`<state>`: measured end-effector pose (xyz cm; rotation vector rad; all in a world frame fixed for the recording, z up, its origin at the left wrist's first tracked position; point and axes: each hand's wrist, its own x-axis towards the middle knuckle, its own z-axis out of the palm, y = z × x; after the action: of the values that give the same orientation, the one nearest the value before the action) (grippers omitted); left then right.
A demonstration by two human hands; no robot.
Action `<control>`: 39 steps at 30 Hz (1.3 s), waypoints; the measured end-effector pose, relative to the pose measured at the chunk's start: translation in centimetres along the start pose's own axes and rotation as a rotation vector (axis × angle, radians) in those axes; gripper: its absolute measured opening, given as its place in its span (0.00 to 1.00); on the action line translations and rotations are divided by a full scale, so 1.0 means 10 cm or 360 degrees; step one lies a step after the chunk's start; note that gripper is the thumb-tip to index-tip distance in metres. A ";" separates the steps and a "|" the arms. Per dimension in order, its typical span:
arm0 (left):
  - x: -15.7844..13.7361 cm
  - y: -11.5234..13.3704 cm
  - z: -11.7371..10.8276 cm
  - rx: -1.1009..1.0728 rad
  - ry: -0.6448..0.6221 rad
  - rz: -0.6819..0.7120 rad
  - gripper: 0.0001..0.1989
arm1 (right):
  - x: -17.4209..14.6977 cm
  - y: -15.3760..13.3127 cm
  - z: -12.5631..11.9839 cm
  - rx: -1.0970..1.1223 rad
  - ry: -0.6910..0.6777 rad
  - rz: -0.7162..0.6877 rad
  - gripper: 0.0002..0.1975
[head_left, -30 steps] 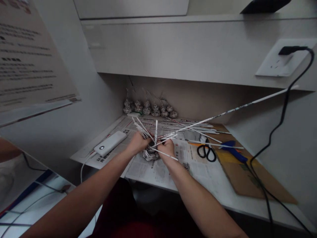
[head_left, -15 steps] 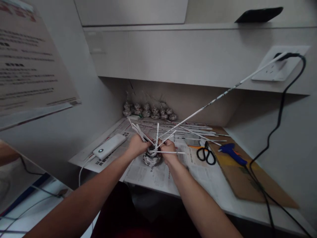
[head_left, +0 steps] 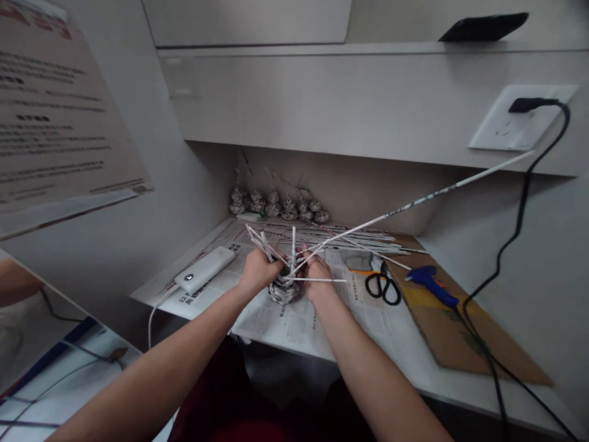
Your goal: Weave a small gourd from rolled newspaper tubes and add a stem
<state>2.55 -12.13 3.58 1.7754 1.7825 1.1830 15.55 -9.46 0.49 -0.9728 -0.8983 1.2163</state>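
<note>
A small round woven piece of rolled paper [head_left: 284, 291] rests on the newspaper near the table's front edge, with several white paper sticks standing out of its top. My left hand [head_left: 259, 270] is closed on its left side, thumb at the rim among the sticks. On the right side, my right hand [head_left: 316, 274] has its fingers closed around a long paper stick [head_left: 391, 213], which slants up to the right toward the wall socket. One short stick points right across the right hand. The fingertips of the right hand are partly hidden behind the sticks.
Several woven gourd shapes [head_left: 289, 209] line the back wall. Loose paper sticks [head_left: 368, 236] lie before them. Black-handled scissors [head_left: 383, 288] and a blue glue gun [head_left: 432, 285] on cardboard [head_left: 460, 337] are at right. A white power bank [head_left: 205, 270] with cable lies at left.
The long paper stick's far end has dropped from the plug to below the socket. My right hand has shifted slightly; my left hand still grips the woven piece.
</note>
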 end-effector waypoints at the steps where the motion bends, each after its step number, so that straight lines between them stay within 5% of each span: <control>1: 0.00 0.00 -0.01 0.0011 0.0008 -0.0008 0.09 | 0.00 -0.01 0.00 -0.0025 -0.0016 -0.0025 0.17; 9: 0.00 -0.03 -0.01 0.0016 0.0056 0.0026 0.10 | 0.02 0.07 -0.10 -0.0337 -0.0134 -0.0288 0.08; 15: -0.02 0.05 -0.04 0.0357 -0.0041 0.0262 0.13 | -0.02 0.07 -0.09 -0.0432 -0.0201 -0.0312 0.08; 22: -0.02 0.09 -0.07 0.0406 -0.0054 0.0201 0.13 | -0.10 0.04 -0.04 -0.0382 -0.0205 -0.0274 0.07; 29: 0.06 -0.05 -0.09 0.0110 -0.0110 0.0077 0.11 | -0.10 0.16 -0.02 -0.0504 -0.0020 -0.0284 0.06; 39: 0.09 -0.13 0.06 -0.0232 -0.0071 -0.0100 0.09 | -0.15 0.16 -0.01 -0.0524 -0.0079 -0.0386 0.05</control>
<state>2.05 -10.93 2.53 1.6384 1.6691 1.2060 14.93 -10.82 -1.06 -1.0596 -1.2451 0.9058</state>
